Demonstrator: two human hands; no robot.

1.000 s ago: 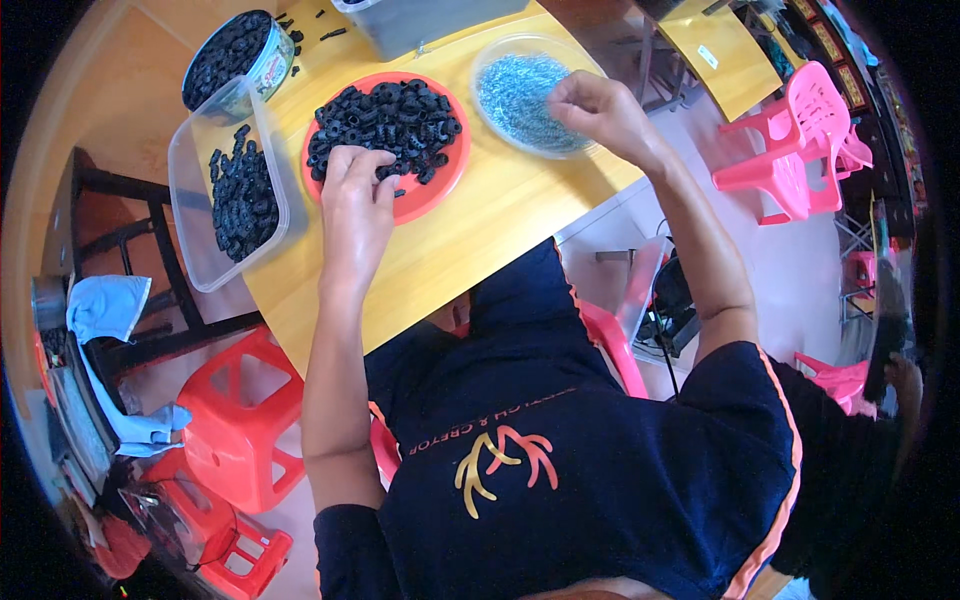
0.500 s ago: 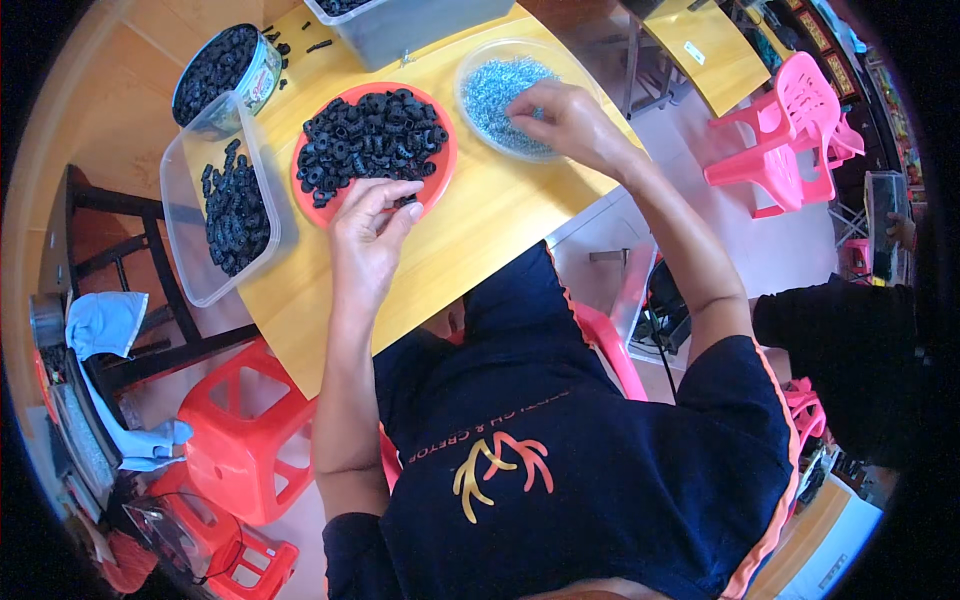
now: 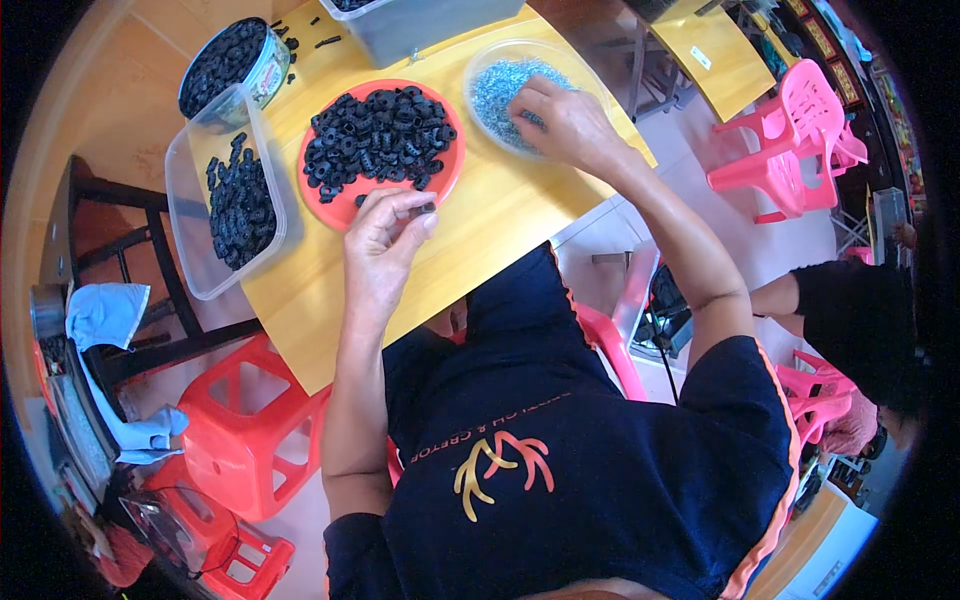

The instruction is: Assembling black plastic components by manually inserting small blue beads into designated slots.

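My left hand [image 3: 382, 245] is closed at the near edge of the red plate [image 3: 456, 165], pinching a small black plastic part [image 3: 427, 208] between thumb and fingers. On that plate lies a heap of small black ring-like parts [image 3: 375, 140]. To the right, my right hand [image 3: 570, 125] reaches into a round clear tub [image 3: 470, 112] that holds many tiny bluish-silver pieces [image 3: 497, 85]. Its fingers are bent together down at the pieces. What they hold, if anything, is hidden.
At the left, a clear plastic box [image 3: 180, 235] holds black ribbed parts. Behind it stands a round tin [image 3: 270, 75] of black parts, and a grey bin [image 3: 440, 30] sits at the table's far edge. Red stools [image 3: 235, 470] and pink chairs [image 3: 770, 170] surround the yellow table. Another person [image 3: 850, 320] is at the right.
My left hand has drawn slightly right and nearer to me, off the plate's edge, with the black part. My right hand's fingers are lower among the tiny pieces. The person at the right has shifted.
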